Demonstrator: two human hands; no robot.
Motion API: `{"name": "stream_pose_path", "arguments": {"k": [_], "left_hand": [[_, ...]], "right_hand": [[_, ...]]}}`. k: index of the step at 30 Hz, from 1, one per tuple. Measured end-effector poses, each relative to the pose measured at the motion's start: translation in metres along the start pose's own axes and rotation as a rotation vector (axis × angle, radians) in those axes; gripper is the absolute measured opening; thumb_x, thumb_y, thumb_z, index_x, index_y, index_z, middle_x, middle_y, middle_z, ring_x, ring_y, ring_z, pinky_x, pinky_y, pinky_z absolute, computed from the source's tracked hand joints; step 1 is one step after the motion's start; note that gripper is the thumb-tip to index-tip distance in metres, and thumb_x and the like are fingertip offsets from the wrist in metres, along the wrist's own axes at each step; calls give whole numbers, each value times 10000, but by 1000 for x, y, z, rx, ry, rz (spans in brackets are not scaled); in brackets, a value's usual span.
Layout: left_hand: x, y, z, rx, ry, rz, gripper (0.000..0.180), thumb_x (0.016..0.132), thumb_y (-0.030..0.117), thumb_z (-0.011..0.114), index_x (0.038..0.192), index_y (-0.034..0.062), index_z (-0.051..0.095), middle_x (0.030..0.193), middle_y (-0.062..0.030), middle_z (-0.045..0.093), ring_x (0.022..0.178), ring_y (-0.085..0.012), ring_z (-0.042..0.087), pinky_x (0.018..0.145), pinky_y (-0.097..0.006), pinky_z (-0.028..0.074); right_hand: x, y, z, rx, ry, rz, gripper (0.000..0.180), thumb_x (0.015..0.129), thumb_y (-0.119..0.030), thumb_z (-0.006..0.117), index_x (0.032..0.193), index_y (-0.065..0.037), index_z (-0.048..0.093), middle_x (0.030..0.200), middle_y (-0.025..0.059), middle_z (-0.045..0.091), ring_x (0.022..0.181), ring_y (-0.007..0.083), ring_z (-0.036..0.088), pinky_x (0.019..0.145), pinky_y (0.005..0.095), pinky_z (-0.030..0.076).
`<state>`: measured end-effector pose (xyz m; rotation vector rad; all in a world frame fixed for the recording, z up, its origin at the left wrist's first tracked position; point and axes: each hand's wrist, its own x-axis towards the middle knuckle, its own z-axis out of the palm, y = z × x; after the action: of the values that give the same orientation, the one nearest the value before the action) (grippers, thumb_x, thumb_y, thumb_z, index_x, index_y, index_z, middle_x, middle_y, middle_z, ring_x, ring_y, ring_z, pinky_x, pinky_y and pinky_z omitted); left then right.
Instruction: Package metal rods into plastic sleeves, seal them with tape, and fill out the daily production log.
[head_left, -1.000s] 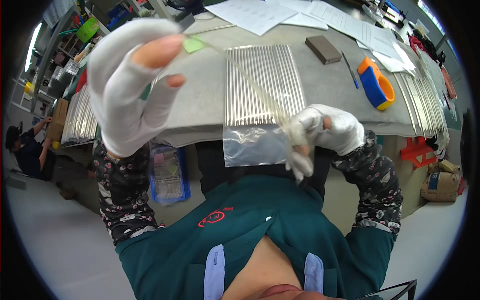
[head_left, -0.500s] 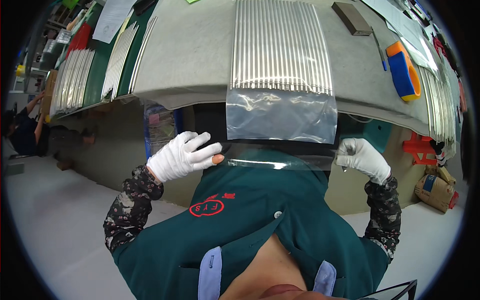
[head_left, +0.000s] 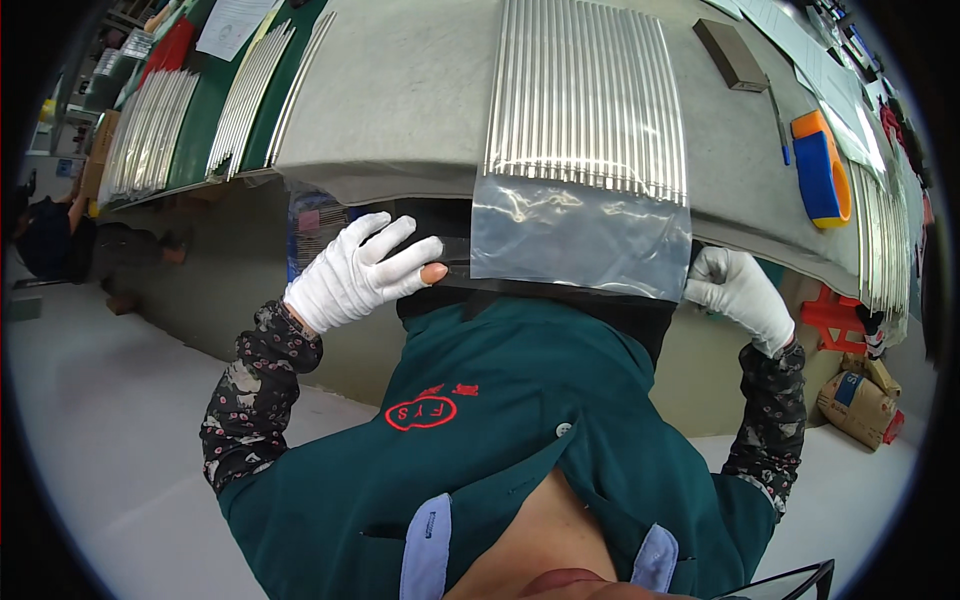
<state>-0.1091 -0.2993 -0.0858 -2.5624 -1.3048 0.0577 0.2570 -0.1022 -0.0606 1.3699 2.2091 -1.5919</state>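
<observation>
A clear plastic bag (head_left: 580, 235) holds a row of several slim silver metal tubes (head_left: 585, 95). Its flat end, with no tubes in it, hangs over the table's near edge. My left hand (head_left: 355, 270), in a white glove with a bare thumb tip, pinches one end of a clear tape strip (head_left: 457, 262) between thumb and forefinger; the other fingers are spread. On the bag's right side, my gloved right hand (head_left: 738, 295) is closed at the bag's lower corner, where the strip's other end is hard to see. The strip's middle is hidden behind the bag or too transparent to make out.
More silver tubes lie on the left (head_left: 245, 100) and right (head_left: 880, 240) of the grey-covered table (head_left: 390, 100). A brown block (head_left: 730, 55), a pen (head_left: 779, 125) and a blue-and-orange ring (head_left: 822, 170) lie right of the bag. Another person (head_left: 50, 235) is at far left.
Both hands have moved up toward the table edge with the tape strip, which has gone from in front of my apron to the bag's hanging end. The whole view has shifted slightly.
</observation>
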Motion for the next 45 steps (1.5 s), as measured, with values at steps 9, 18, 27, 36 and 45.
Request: {"name": "stream_pose_path", "arguments": {"k": [9, 18, 27, 36, 45], "left_hand": [[2, -2, -8, -111, 262, -66, 466, 760, 169, 653, 1172, 173, 435, 1133, -6, 486, 1030, -231, 479, 816, -390, 459], [-2, 15, 11, -259, 300, -275, 921, 604, 101, 713, 1383, 309, 269, 1266, -92, 379, 1143, -349, 395, 925, -452, 376], [-7, 31, 3, -672, 462, -483, 1028, 663, 393, 738, 1447, 255, 87, 1441, -216, 136, 1267, -454, 268, 986, -490, 302], [65, 73, 0, 330, 388, -411, 402, 789, 352, 654, 1125, 259, 455, 1119, 47, 502, 1084, -221, 470, 1034, -578, 143], [61, 51, -2, 292, 501, -413, 197, 662, 139, 742, 796, 160, 598, 851, 56, 534, 894, -128, 537, 995, -499, 257]], "right_hand": [[-14, -12, -13, 205, -5, 16, 188, 766, -120, 687, 691, -16, 550, 592, 1, 542, 552, 63, 531, 510, 205, 409], [-36, 18, -15, 427, 437, -103, 255, 840, -216, 588, 683, -27, 518, 542, 8, 501, 503, 87, 493, 539, 222, 403], [-58, -6, 34, -602, 722, -840, 633, 572, -292, 787, 1074, -70, 470, 1054, 117, 510, 970, 293, 521, 854, 432, 408], [2, 13, 70, -1102, 1103, -863, 345, 739, -192, 663, 1046, -171, 506, 1035, 29, 555, 984, 209, 543, 921, 457, 320], [5, 9, 49, -1087, 1022, -1015, 167, 723, -92, 618, 860, -81, 524, 994, 49, 631, 1039, 196, 525, 891, 400, 376]]}}
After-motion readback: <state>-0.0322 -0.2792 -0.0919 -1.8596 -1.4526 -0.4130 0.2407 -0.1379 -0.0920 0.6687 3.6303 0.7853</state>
